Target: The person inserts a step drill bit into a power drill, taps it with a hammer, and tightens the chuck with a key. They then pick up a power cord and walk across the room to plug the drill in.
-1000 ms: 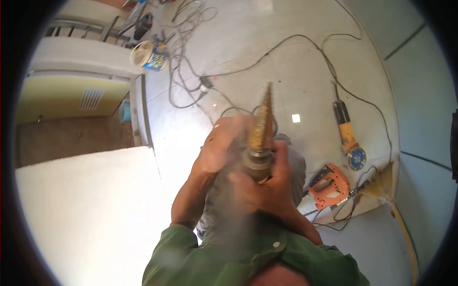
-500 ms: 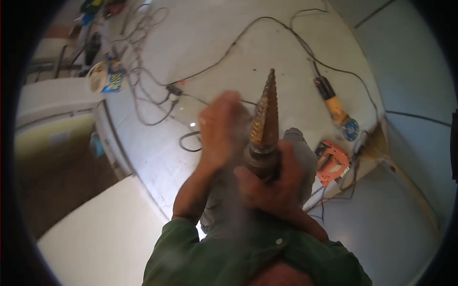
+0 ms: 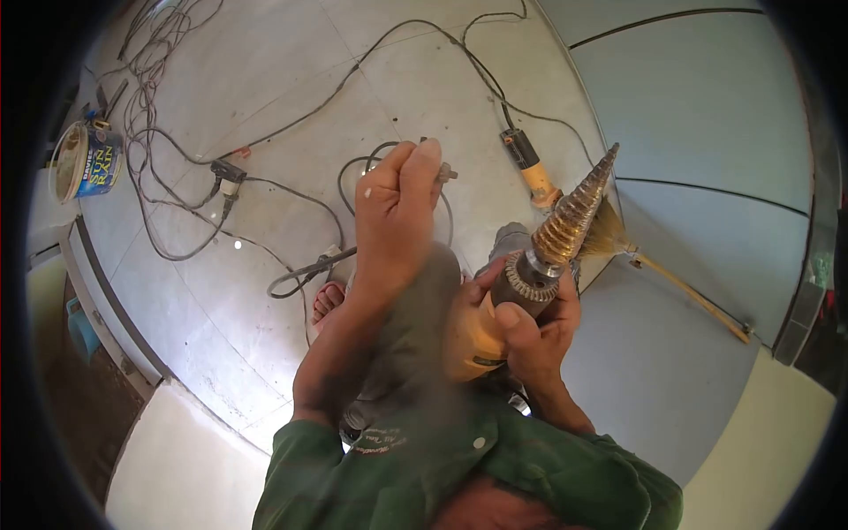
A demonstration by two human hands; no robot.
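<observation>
My left hand (image 3: 397, 208) is closed around a small metal chuck key (image 3: 448, 173), whose toothed tip sticks out to the right of the fingers. My right hand (image 3: 541, 331) grips a yellow drill (image 3: 477, 340) near its front, with the thumb beside the geared chuck (image 3: 526, 284). A large cone-shaped spiral bit (image 3: 574, 216) sits in the chuck and points up and to the right. The chuck key is apart from the chuck.
Tangled cables (image 3: 146, 115) and a plug connector (image 3: 230, 172) lie on the tiled floor. A yellow-black angle grinder (image 3: 527, 159) and a broom (image 3: 680, 278) are at the right. A labelled bucket (image 3: 97, 163) stands at the left.
The drill and bit have moved right and tilted rightward. My left hand has come away from the bit, and the chuck key now shows in it. The whole view has shifted.
</observation>
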